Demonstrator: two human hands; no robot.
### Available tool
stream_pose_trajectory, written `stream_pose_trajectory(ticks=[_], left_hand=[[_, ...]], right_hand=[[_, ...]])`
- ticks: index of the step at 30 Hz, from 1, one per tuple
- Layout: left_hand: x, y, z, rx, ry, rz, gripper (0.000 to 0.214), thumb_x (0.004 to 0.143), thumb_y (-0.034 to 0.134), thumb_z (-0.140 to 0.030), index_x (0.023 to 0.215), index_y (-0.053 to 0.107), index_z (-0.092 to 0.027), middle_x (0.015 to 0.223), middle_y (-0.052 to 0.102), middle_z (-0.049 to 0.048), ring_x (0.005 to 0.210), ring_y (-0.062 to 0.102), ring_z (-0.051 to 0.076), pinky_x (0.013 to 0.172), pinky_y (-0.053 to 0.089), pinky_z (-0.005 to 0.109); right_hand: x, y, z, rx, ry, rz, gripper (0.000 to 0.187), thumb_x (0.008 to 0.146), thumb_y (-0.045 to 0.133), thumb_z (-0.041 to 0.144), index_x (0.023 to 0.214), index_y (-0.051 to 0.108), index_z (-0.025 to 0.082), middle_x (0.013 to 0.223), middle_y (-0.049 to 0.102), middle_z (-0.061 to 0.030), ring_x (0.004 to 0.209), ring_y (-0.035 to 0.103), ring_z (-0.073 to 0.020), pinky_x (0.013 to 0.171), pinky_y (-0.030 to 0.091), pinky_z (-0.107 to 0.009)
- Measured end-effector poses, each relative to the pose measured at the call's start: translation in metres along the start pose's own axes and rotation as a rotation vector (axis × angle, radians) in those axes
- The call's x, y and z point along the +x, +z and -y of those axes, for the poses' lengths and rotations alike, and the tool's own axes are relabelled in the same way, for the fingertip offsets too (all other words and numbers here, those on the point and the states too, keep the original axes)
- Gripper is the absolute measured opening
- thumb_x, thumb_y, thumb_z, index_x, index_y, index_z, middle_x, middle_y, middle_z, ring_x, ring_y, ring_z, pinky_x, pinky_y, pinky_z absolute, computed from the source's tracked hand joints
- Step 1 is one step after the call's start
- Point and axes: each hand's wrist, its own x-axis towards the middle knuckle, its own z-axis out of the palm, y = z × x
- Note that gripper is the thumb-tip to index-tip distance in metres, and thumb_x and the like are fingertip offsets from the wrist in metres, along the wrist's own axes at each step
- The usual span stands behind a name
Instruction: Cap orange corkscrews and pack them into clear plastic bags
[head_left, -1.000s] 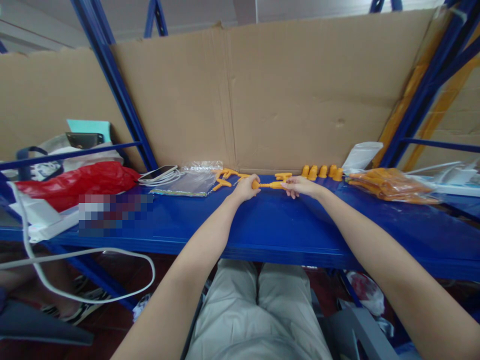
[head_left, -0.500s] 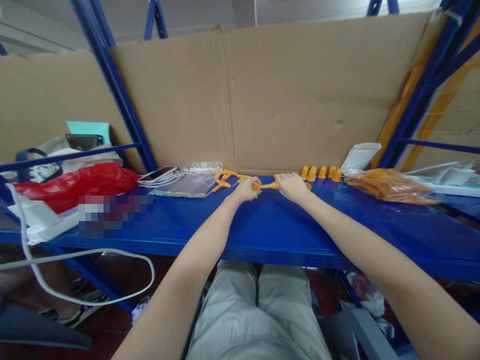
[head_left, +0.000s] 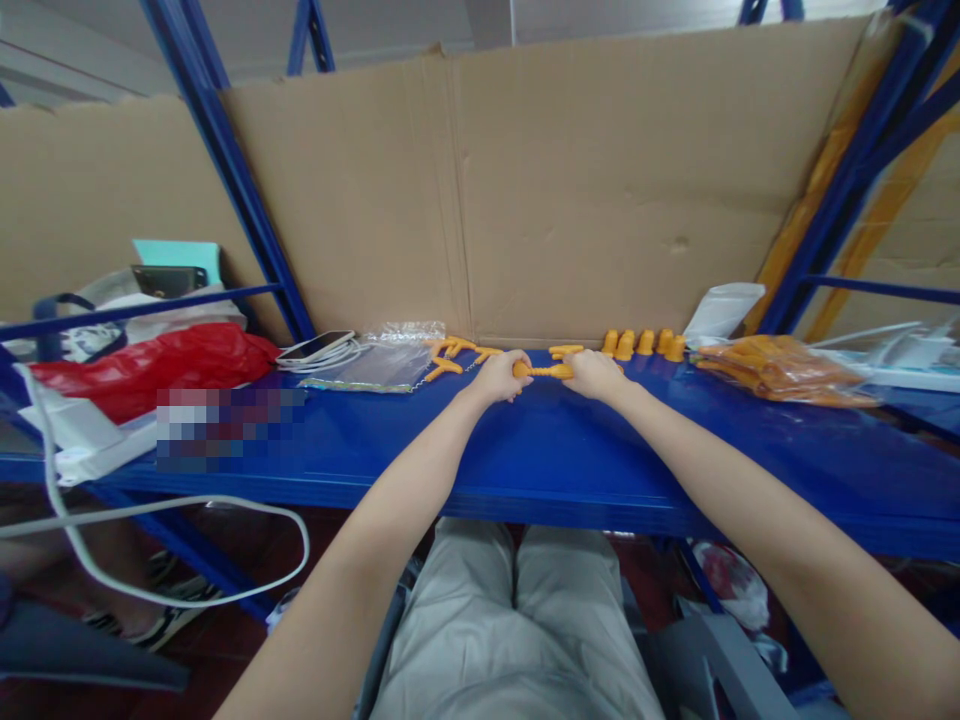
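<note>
Between my two hands, just over the blue shelf, an orange plastic piece with a twisted shaft (head_left: 551,371) lies level from side to side. My left hand (head_left: 501,378) is closed around its rounded left end. My right hand (head_left: 592,374) is closed on the right end, its fingertips partly hidden. Behind the right fingers lies a short orange bar (head_left: 566,351). Left of my left hand are several orange T-shaped handles (head_left: 448,366) with thin metal spirals. A row of orange thimble-shaped caps (head_left: 625,346) stands beyond my right hand.
The blue shelf (head_left: 555,450) backs onto a cardboard sheet (head_left: 600,180). Leftward are a clear plastic bag (head_left: 375,362), a phone (head_left: 322,348) with white cable and a red bag (head_left: 165,370). Rightward lies a bag of orange parts (head_left: 780,370). A white cable (head_left: 304,550) loops past the front edge.
Both hands have shifted slightly to the right with the twisted orange piece. The short orange bar behind my right hand now shows more.
</note>
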Motion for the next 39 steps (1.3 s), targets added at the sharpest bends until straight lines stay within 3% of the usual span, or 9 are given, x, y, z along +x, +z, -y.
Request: stream_pose_trajectory(ticks=[5,10,17,23,31,39], left_hand=[[-0.001,0.002,-0.005,-0.077,-0.042,0.005,0.019,0.079,0.063,-0.008,0.095,0.055,-0.014,0.046,0.051,-0.0079,0.037,0.054,0.009,0.042,0.046,0.018],[0.0,0.002,-0.003,-0.13,-0.042,0.032,0.018,0.081,0.062,-0.008,0.095,0.053,-0.013,0.047,0.051,-0.0086,0.036,0.052,0.006,0.039,0.042,0.013],[-0.003,-0.001,-0.002,-0.192,0.015,0.077,0.017,0.079,0.064,-0.008,0.092,0.053,-0.013,0.046,0.05,-0.01,0.035,0.052,0.005,0.036,0.036,0.011],[-0.005,0.0,-0.006,-0.082,0.033,0.023,0.018,0.078,0.065,-0.011,0.093,0.055,-0.014,0.049,0.051,-0.0087,0.038,0.053,0.007,0.04,0.039,0.014],[-0.002,0.003,-0.007,0.088,0.184,-0.096,0.019,0.073,0.068,-0.01,0.088,0.059,-0.016,0.058,0.056,-0.0057,0.045,0.055,0.007,0.053,0.046,0.018],[0.001,0.007,-0.004,-0.19,-0.076,0.044,0.02,0.08,0.062,-0.008,0.094,0.05,-0.015,0.049,0.05,-0.0089,0.037,0.054,0.009,0.044,0.048,0.019]], right_hand=[[-0.006,-0.015,0.017,-0.277,-0.019,-0.034,0.03,0.086,0.045,0.015,0.106,0.065,0.006,0.105,0.067,-0.0229,0.101,0.062,-0.0327,0.082,0.043,-0.041],[-0.002,-0.016,0.023,-0.295,-0.046,-0.049,0.033,0.089,0.037,0.011,0.102,0.066,0.004,0.097,0.069,-0.0255,0.099,0.063,-0.0316,0.084,0.038,-0.041],[-0.004,-0.014,0.024,-0.363,-0.052,0.031,0.033,0.088,0.039,0.014,0.1,0.069,0.008,0.096,0.071,-0.0207,0.095,0.067,-0.0281,0.077,0.045,-0.035],[-0.007,-0.018,0.023,-0.382,-0.015,0.046,0.033,0.086,0.044,0.02,0.102,0.07,0.008,0.096,0.071,-0.0208,0.096,0.067,-0.0303,0.076,0.049,-0.036],[-0.007,-0.021,0.02,-0.344,0.04,0.084,0.034,0.086,0.045,0.023,0.106,0.069,0.01,0.101,0.07,-0.0199,0.098,0.066,-0.0292,0.075,0.047,-0.034],[-0.002,-0.018,0.022,-0.402,-0.057,-0.056,0.035,0.09,0.034,0.012,0.103,0.066,0.005,0.098,0.069,-0.0227,0.098,0.063,-0.0276,0.081,0.036,-0.037]])
